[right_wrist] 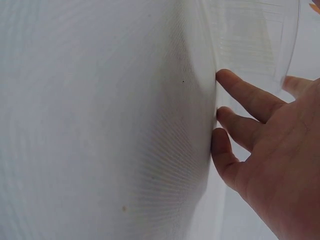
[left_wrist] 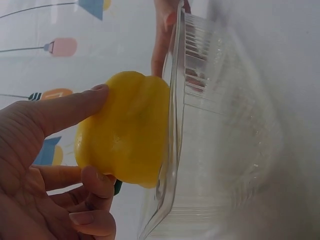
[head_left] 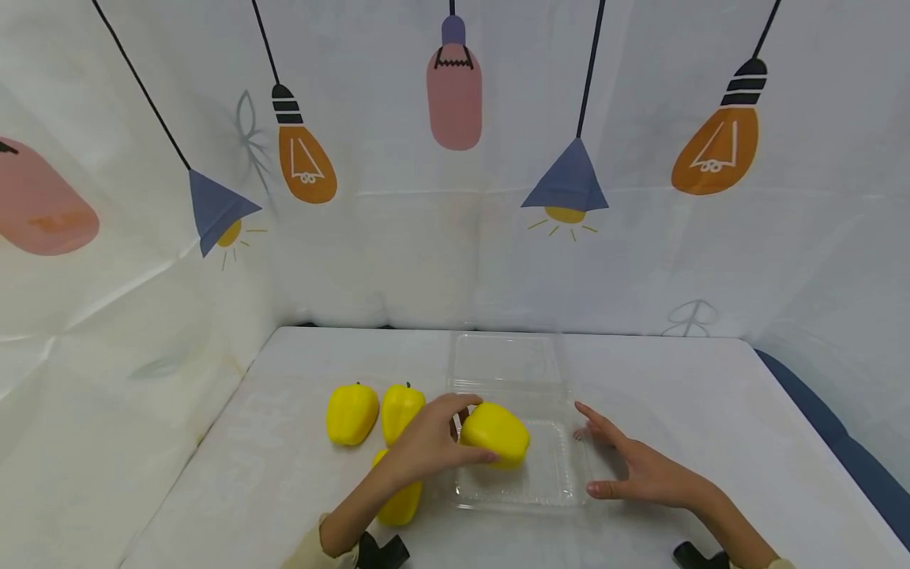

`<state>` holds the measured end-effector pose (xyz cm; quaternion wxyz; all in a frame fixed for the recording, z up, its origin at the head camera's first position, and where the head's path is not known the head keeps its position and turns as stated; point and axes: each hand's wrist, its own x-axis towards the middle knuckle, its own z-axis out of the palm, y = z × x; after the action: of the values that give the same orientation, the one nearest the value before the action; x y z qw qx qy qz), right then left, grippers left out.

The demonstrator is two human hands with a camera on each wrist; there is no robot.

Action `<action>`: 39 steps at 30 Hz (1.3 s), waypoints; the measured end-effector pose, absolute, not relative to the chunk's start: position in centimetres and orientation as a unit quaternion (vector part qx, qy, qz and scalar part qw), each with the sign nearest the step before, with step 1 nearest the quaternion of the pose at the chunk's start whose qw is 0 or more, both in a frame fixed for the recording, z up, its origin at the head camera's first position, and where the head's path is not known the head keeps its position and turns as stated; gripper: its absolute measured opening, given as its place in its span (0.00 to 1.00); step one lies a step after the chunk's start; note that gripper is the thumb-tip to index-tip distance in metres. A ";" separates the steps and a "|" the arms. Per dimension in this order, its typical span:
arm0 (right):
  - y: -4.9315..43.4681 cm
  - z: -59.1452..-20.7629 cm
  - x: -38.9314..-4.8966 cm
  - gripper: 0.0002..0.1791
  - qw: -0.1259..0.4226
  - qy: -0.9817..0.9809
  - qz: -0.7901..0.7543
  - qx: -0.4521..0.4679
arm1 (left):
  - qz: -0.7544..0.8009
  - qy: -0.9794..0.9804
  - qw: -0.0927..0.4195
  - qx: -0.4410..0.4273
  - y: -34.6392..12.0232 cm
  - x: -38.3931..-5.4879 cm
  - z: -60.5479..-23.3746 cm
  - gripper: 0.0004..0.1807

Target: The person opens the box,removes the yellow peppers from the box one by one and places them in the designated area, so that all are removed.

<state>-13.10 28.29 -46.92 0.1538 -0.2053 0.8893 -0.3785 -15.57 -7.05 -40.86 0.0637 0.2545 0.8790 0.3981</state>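
Observation:
My left hand [head_left: 434, 442] holds a yellow bell pepper [head_left: 495, 435] between thumb and fingers, over a clear plastic clamshell container [head_left: 550, 478]. In the left wrist view the pepper [left_wrist: 125, 130] lies on its side against the container's rim [left_wrist: 175, 115], with part of its green stem showing below. To the right of the container is my right hand [head_left: 640, 470], empty, thumb and fingers spread apart. Its fingertips [right_wrist: 225, 77] come down at the white tabletop beside the container's wall in the right wrist view.
Left of the container, two yellow bell peppers stand on the white table [head_left: 284, 490]: one farther left [head_left: 351, 414], one nearer [head_left: 400, 411]. Another pepper [head_left: 401, 506] is partly hidden behind my left forearm. The container's lid [head_left: 508, 359] lies folded back toward the lamp-printed curtain [head_left: 398, 261].

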 end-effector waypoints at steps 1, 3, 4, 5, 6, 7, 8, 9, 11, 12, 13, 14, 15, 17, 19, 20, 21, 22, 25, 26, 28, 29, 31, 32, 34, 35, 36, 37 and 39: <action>28.3 -46.9 -13.1 0.57 0.154 0.889 -0.379 -0.205 | 0.400 0.879 0.064 0.252 -7.1 -15.6 -40.8 0.40; 28.3 -46.9 -13.1 0.57 0.153 0.890 -0.378 -0.205 | 0.400 0.880 0.066 0.247 -7.2 -15.5 -40.8 0.40; 28.3 -47.0 -13.1 0.57 0.152 0.891 -0.376 -0.205 | 0.401 0.880 0.066 0.245 -7.3 -15.5 -40.7 0.41; 28.3 -47.0 -13.1 0.57 0.151 0.891 -0.376 -0.205 | 0.400 0.881 0.066 0.243 -7.3 -15.5 -40.7 0.41; 28.3 -47.0 -13.1 0.57 0.151 0.892 -0.374 -0.204 | 0.399 0.882 0.066 0.243 -7.4 -15.4 -40.7 0.41; 28.3 -47.0 -13.1 0.57 0.149 0.893 -0.373 -0.205 | 0.400 0.882 0.066 0.242 -7.5 -15.4 -40.6 0.41; 28.3 -47.0 -13.2 0.57 0.148 0.893 -0.372 -0.205 | 0.400 0.882 0.067 0.240 -7.6 -15.4 -40.6 0.41; 28.3 -47.1 -13.2 0.57 0.148 0.893 -0.371 -0.206 | 0.400 0.882 0.067 0.240 -7.7 -15.4 -40.6 0.41; 28.3 -47.1 -13.2 0.57 0.147 0.893 -0.370 -0.207 | 0.402 0.882 0.067 0.239 -8.0 -15.2 -40.5 0.41; 28.4 -47.1 -13.2 0.57 0.148 0.893 -0.370 -0.207 | 0.402 0.881 0.066 0.239 -8.1 -15.2 -40.4 0.41; 28.4 -47.1 -13.1 0.57 0.148 0.893 -0.371 -0.207 | 0.403 0.881 0.066 0.239 -8.3 -15.2 -40.4 0.41; 28.4 -47.1 -13.1 0.57 0.150 0.893 -0.372 -0.206 | 0.403 0.881 0.065 0.239 -8.4 -15.1 -40.4 0.41; 28.4 -47.1 -13.1 0.57 0.151 0.892 -0.372 -0.206 | 0.403 0.881 0.063 0.239 -8.6 -15.1 -40.3 0.41; 28.4 -47.1 -13.1 0.57 0.153 0.892 -0.372 -0.204 | 0.405 0.881 0.061 0.239 -8.8 -15.1 -40.3 0.41; 28.3 -47.1 -13.1 0.57 0.152 0.894 -0.370 -0.203 | 0.405 0.881 0.058 0.240 -9.0 -15.1 -40.2 0.40; 28.3 -47.1 -13.1 0.57 0.151 0.894 -0.369 -0.204 | 0.405 0.881 0.058 0.240 -9.1 -15.1 -40.2 0.40; 28.3 -47.1 -13.1 0.57 0.150 0.895 -0.369 -0.204 | 0.405 0.880 0.057 0.240 -9.2 -15.1 -40.2 0.40; 28.3 -47.1 -13.1 0.57 0.149 0.895 -0.368 -0.205 | 0.404 0.881 0.057 0.240 -9.3 -15.1 -40.1 0.40; 28.3 -47.0 -13.1 0.57 0.145 0.894 -0.370 -0.208 | 0.401 0.883 0.059 0.236 -9.6 -15.1 -40.1 0.40; 28.3 -47.0 -13.1 0.57 0.144 0.893 -0.371 -0.209 | 0.401 0.884 0.060 0.232 -9.7 -15.1 -40.1 0.40; 28.3 -47.0 -13.1 0.57 0.142 0.893 -0.372 -0.211 | 0.400 0.886 0.060 0.227 -9.9 -15.1 -40.0 0.40; 28.3 -47.0 -13.1 0.57 0.140 0.892 -0.373 -0.213 | 0.398 0.887 0.058 0.226 -10.0 -15.1 -40.0 0.40; 28.3 -47.0 -13.0 0.57 0.138 0.892 -0.373 -0.215 | 0.399 0.888 0.053 0.223 -10.2 -15.1 -39.9 0.40; 28.4 -47.0 -13.0 0.57 0.137 0.892 -0.373 -0.216 | 0.400 0.888 0.049 0.223 -10.4 -15.2 -39.9 0.39; 28.4 -47.1 -13.1 0.57 0.136 0.893 -0.371 -0.217 | 0.402 0.887 0.041 0.224 -10.7 -15.3 -39.9 0.39; 28.4 -47.1 -13.1 0.57 0.137 0.893 -0.371 -0.216 | 0.405 0.886 0.038 0.223 -10.8 -15.3 -39.9 0.39; 28.4 -47.1 -13.2 0.57 0.137 0.892 -0.371 -0.217 | 0.408 0.885 0.036 0.222 -11.0 -15.3 -39.9 0.39; 28.4 -47.2 -13.2 0.57 0.138 0.892 -0.370 -0.218 | 0.411 0.884 0.033 0.221 -11.2 -15.4 -39.9 0.38; 28.5 -47.2 -13.3 0.57 0.139 0.893 -0.370 -0.217 | 0.417 0.881 0.030 0.221 -11.4 -15.4 -39.7 0.38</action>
<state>-13.26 28.48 -47.23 0.1391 -0.2169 0.8926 -0.3701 -15.44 -11.41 -39.72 0.0299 0.2215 0.8808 0.4175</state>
